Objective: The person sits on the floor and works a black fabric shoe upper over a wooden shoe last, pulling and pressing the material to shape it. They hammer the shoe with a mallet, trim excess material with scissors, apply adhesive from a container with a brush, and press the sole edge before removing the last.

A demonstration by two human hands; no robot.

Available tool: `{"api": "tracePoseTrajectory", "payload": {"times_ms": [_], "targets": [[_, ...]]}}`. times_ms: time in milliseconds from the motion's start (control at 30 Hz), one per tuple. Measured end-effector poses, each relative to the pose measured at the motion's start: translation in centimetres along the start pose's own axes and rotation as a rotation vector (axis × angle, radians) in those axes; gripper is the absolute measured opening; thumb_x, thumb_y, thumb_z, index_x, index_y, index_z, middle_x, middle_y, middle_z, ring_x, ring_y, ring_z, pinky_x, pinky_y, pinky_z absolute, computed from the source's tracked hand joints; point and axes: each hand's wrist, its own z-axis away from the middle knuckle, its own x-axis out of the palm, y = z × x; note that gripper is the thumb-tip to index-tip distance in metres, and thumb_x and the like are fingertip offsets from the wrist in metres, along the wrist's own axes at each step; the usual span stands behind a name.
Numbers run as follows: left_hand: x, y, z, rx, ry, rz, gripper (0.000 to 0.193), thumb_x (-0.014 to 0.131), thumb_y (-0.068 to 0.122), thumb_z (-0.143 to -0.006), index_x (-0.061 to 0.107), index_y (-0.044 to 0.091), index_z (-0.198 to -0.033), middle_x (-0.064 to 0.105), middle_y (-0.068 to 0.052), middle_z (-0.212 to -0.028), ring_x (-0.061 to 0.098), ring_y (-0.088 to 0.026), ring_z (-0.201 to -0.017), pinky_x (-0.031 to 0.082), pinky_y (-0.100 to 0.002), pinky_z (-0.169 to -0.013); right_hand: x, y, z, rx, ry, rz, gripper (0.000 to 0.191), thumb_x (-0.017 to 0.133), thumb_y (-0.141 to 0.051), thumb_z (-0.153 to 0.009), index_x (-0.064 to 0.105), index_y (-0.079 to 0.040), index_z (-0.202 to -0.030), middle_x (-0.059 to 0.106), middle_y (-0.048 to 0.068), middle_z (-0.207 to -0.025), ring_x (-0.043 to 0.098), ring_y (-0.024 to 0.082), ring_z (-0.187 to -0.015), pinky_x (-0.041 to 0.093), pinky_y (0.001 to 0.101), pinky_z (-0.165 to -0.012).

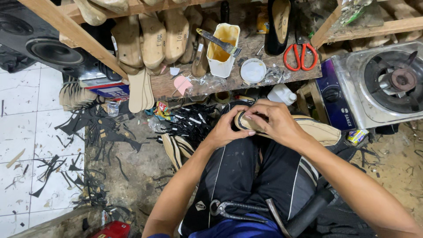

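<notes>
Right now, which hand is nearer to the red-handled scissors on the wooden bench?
Right. The right hand lies just below the red-handled scissors, pressing on the tan shoe sole; the left hand grips the sole's other end, farther left.

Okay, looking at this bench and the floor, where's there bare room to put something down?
Freest patch: white floor tiles left of the black offcuts, with a few strips. The wooden bench is crowded by the glue tub, round lid and red scissors; a small gap sits between them.
</notes>
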Motion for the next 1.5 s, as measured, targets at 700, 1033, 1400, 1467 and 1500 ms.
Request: {"api": "tracePoseTrajectory", "payload": {"times_ms": [700,1033,1400,1467,1500], "targets": [[-0.1,-0.2,-0.1,-0.001,-0.013,-0.035,0.071,0.088,0.016,-0.077,0.054,0.003,-0.138,0.067,-0.01,-0.126,0.063,-0.017,-0.119,0.049,-0.032,-0.106,1.4,-1.7,-0.3,-0.158,-0.077,0.271,0.034,0.068,0.003,-0.069,0.059,0.008,-0.102,0.062,0.021,-0.107,0.066,0.039,-0.093,0.054,0.0451,-0.073],[-0.1,-0.2,-0.1,0.02,0.01,-0.005,0.067,0.084,0.012,-0.077,0.057,0.005,-0.138,0.066,-0.008,-0.124,0.061,-0.016,-0.117,0.05,-0.032,-0.106,-0.8,-4.7,0.7,-0.072,-0.054,0.184,0.048,0.07,0.0,-0.078,0.057,0.006,-0.124,0.058,0.02,-0.102,0.061,0.043,-0.092,0.05,0.0496,-0.075],[-1.0,1.5,0.1,-0.026,-0.002,0.094,0.061,0.087,0.014,-0.08,0.056,0.009,-0.133,0.065,-0.006,-0.128,0.062,-0.017,-0.119,0.049,-0.032,-0.106,4.8,-2.8,26.3,0.248,-0.686,0.601,0.047,0.082,-0.015,-0.068,0.064,-0.015,-0.112,0.061,0.013,-0.125,0.052,0.031,-0.119,0.044,0.0417,-0.096],[-0.7,1.5,0.2,-0.037,0.0,0.092,0.061,0.087,0.015,-0.08,0.057,0.009,-0.133,0.065,-0.006,-0.128,0.062,-0.017,-0.119,0.05,-0.032,-0.105,2.2,-1.8,28.2,0.238,-0.701,0.347,0.055,0.088,-0.024,-0.06,0.069,-0.021,-0.112,0.069,0.005,-0.115,0.058,0.029,-0.117,0.041,0.048,-0.094],[-0.6,1.4,0.3,-0.04,0.001,0.09,0.061,0.087,0.015,-0.08,0.057,0.009,-0.133,0.065,-0.006,-0.127,0.062,-0.017,-0.118,0.049,-0.032,-0.105,1.1,-1.7,28.2,0.228,-0.702,0.219,0.06,0.091,-0.029,-0.057,0.071,-0.024,-0.113,0.072,0.0,-0.109,0.061,0.027,-0.115,0.039,0.0512,-0.094]]}}
